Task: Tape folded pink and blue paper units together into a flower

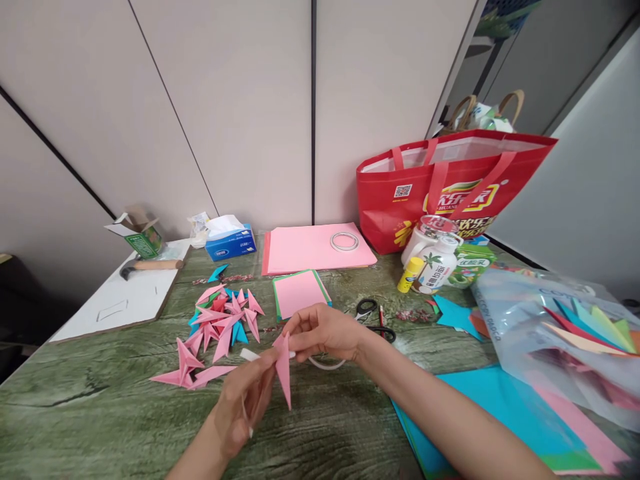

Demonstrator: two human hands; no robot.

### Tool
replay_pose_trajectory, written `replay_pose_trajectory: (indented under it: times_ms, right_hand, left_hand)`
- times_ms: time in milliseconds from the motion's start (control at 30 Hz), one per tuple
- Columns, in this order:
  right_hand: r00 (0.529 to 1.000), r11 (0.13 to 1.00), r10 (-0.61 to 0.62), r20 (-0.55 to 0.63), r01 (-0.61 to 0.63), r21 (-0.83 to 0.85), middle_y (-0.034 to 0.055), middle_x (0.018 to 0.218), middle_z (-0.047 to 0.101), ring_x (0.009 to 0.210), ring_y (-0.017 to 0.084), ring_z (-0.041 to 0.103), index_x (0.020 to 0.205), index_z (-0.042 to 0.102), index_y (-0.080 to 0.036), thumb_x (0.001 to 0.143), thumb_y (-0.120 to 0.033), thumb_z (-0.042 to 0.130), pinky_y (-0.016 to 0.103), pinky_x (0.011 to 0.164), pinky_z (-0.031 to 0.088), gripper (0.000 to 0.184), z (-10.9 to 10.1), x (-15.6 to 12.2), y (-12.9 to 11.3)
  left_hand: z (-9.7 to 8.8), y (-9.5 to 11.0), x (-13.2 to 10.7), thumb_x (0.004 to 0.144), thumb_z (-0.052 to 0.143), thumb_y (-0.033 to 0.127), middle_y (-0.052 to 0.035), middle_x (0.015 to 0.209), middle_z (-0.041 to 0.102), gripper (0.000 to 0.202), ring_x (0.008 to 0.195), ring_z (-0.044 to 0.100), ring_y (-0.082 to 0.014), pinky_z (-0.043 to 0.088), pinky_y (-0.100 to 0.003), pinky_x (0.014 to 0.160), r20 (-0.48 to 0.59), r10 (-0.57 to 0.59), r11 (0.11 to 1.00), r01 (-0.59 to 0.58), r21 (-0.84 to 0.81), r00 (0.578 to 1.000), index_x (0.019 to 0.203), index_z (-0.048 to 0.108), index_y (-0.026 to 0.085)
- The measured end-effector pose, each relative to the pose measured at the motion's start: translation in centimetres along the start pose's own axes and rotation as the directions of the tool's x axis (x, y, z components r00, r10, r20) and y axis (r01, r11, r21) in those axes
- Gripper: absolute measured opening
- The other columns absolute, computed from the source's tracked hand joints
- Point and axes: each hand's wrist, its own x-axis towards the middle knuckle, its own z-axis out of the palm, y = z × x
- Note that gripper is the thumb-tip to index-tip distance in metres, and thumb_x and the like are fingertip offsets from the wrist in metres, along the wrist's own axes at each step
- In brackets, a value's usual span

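Over the front middle of the table, a pink folded paper piece points downward between my two hands. My left hand is closed with its fingertips on the left edge of the piece. From the other side my right hand pinches its upper end. White strips show by the left fingers, and one hangs beside that palm; they look like tape. Partly hidden under my right wrist lies a white ring. Left of my hands sits a pile of folded paper points, mostly pink with some blue and red.
Behind are pink sheets with a tape roll, square papers and a tissue box. Scissors, a glue stick and a red bag stand right. A hammer lies on a white board.
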Motion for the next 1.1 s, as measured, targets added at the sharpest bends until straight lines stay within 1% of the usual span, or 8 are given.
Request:
replay_pose_trajectory:
  times_ms: [133,233,300,400,567,667,833,1100]
  right_hand:
    - [0.988,0.991,-0.1,-0.116,0.088,-0.097,-0.0054,0.057,0.058,0.05,0.008,0.059,0.084,0.059,-0.014,0.056,-0.028,0.076,0.023,0.056,0.051,0.036,-1.0,1.1,0.9]
    - [0.953,0.948,-0.183,-0.242,0.106,-0.3,-0.0058,0.056,0.055,0.048,0.008,0.058,0.079,0.058,-0.015,0.063,-0.023,0.068,0.024,0.053,0.05,0.02,-1.7,2.1,1.9]
    - [0.945,0.894,-0.21,-0.251,0.082,-0.441,-0.0045,0.056,0.056,0.047,0.008,0.056,0.077,0.059,-0.015,0.066,-0.018,0.063,0.022,0.05,0.048,0.012,-2.0,2.5,2.4]
    - [0.942,0.79,-0.257,-0.215,0.077,-0.608,-0.0015,0.062,0.061,0.052,0.01,0.057,0.084,0.061,-0.016,0.062,-0.009,0.062,0.022,0.052,0.047,0.022,-2.2,2.5,2.7]
    - [0.93,0.669,-0.341,-0.139,0.136,-0.731,0.0057,0.079,0.068,0.069,0.015,0.062,0.084,0.065,-0.014,0.062,-0.002,0.055,0.027,0.066,0.048,0.026,-1.8,2.0,2.3]
    - [0.917,0.71,-0.375,-0.14,0.186,-0.68,0.0058,0.079,0.068,0.07,0.015,0.062,0.082,0.066,-0.013,0.066,-0.012,0.059,0.029,0.068,0.047,0.017,-1.4,1.7,1.8]
    - [0.967,0.949,-0.199,-0.161,0.149,-0.278,0.0011,0.067,0.064,0.062,0.013,0.061,0.081,0.061,-0.012,0.059,-0.033,0.071,0.027,0.061,0.049,0.032,-0.7,1.5,1.2]
    - [0.952,0.961,-0.169,-0.256,0.101,-0.259,-0.0036,0.055,0.057,0.05,0.008,0.057,0.07,0.055,-0.014,0.062,-0.021,0.065,0.021,0.05,0.049,0.015,-0.7,1.5,1.0]
  left_hand:
    - [1.0,-0.3,2.0,0.069,0.065,0.018,-0.0057,0.084,0.07,0.022,0.078,0.066,-0.0215,0.053,-0.037,0.077,-0.117,0.08,0.96,-0.045,0.278,0.99,0.09,0.066,0.023]
    - [1.9,0.6,3.1,0.07,0.064,0.013,-0.0047,0.095,0.065,0.059,0.075,0.066,-0.0181,0.051,-0.038,0.076,-0.282,0.126,0.959,-0.044,0.279,0.951,0.122,0.042,0.029]
    - [2.3,1.6,3.7,0.074,0.06,0.016,-0.0064,0.101,0.063,0.074,0.061,0.065,-0.0135,0.053,-0.032,0.061,-0.281,-0.113,0.991,0.13,0.044,0.953,0.133,0.02,0.032]
    - [2.3,2.8,4.4,0.075,0.061,0.022,-0.0078,0.096,0.067,0.076,0.039,0.055,-0.0078,0.046,-0.022,0.04,-0.17,-0.422,0.888,0.369,-0.274,0.891,0.135,0.016,0.029]
    - [2.0,3.2,5.0,0.072,0.063,0.017,-0.0114,0.089,0.07,0.075,0.032,0.047,-0.0039,0.038,-0.017,0.035,-0.074,-0.593,0.732,0.498,-0.465,0.802,0.135,0.022,0.021]
    - [2.0,3.1,4.9,0.074,0.061,0.015,-0.0138,0.098,0.068,0.071,0.031,0.045,-0.0027,0.035,-0.016,0.034,-0.048,-0.628,0.69,0.527,-0.497,0.777,0.134,0.023,0.023]
    - [2.1,3.0,4.7,0.075,0.061,0.017,-0.0156,0.107,0.065,0.071,0.033,0.049,-0.0038,0.038,-0.018,0.034,-0.041,-0.59,0.72,0.502,-0.48,0.806,0.134,0.023,0.025]
    - [2.0,2.1,4.3,0.078,0.056,0.025,-0.0109,0.11,0.062,0.07,0.041,0.055,-0.0074,0.047,-0.024,0.044,-0.204,-0.353,0.935,0.344,-0.083,0.913,0.135,0.016,0.03]
